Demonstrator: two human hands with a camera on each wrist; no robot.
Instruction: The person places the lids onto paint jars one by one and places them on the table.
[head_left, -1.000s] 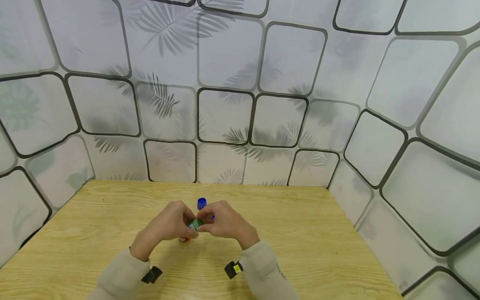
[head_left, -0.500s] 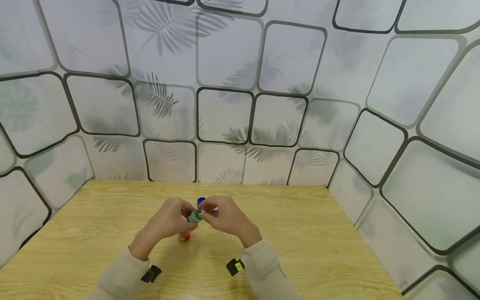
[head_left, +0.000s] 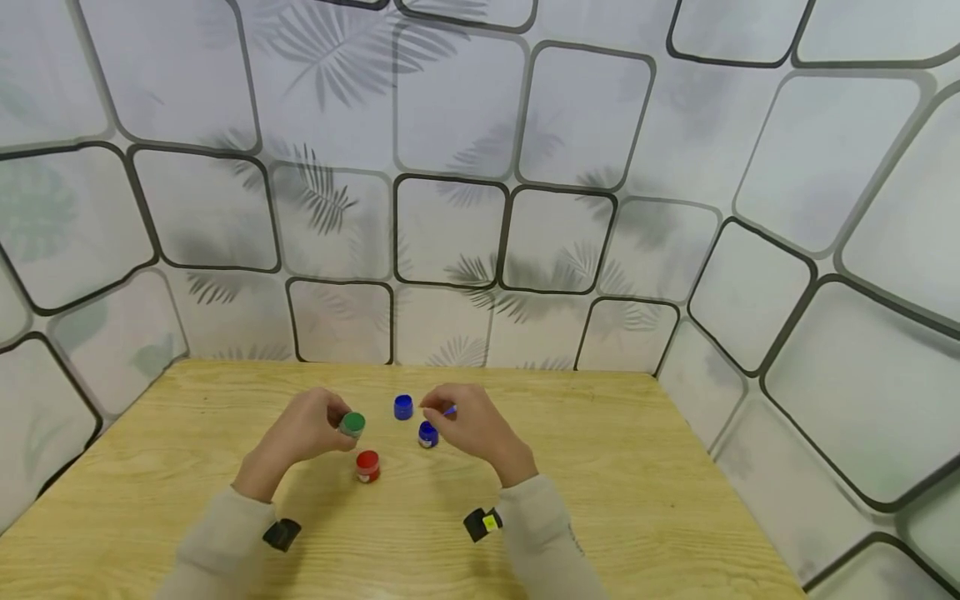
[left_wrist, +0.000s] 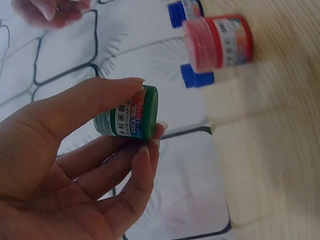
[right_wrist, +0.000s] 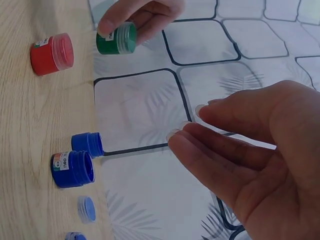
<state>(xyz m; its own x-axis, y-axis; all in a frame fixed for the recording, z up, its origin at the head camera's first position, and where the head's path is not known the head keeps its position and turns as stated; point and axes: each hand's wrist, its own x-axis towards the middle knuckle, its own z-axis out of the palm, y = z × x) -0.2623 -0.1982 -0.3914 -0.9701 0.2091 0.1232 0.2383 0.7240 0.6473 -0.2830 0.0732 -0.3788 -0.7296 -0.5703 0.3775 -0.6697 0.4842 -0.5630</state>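
Observation:
My left hand [head_left: 300,427] grips a small green paint jar [head_left: 352,424] between thumb and fingers, above the table. In the left wrist view the thumb lies across the jar's label, and the fingertips touch its other side. My right hand [head_left: 474,425] holds nothing; its fingers are loosely bent, with the thumb near the fingertips. Close to it stands an open blue paint jar [head_left: 428,434], and a second blue jar [head_left: 403,407] is a little farther back. A red paint jar [head_left: 367,466] with a clear lid stands on the table below the left hand.
A small light-blue lid [right_wrist: 86,209] lies by the blue jars, partly hidden behind the right hand in the head view. Another blue piece [right_wrist: 76,236] is cut off at the right wrist view's lower edge. The wooden table [head_left: 600,500] meets a patterned curtain-like backdrop [head_left: 450,242].
Both hands were together at the green jar. The right hand has let go and moved right; the left has carried the jar left, uncovering the red and blue jars.

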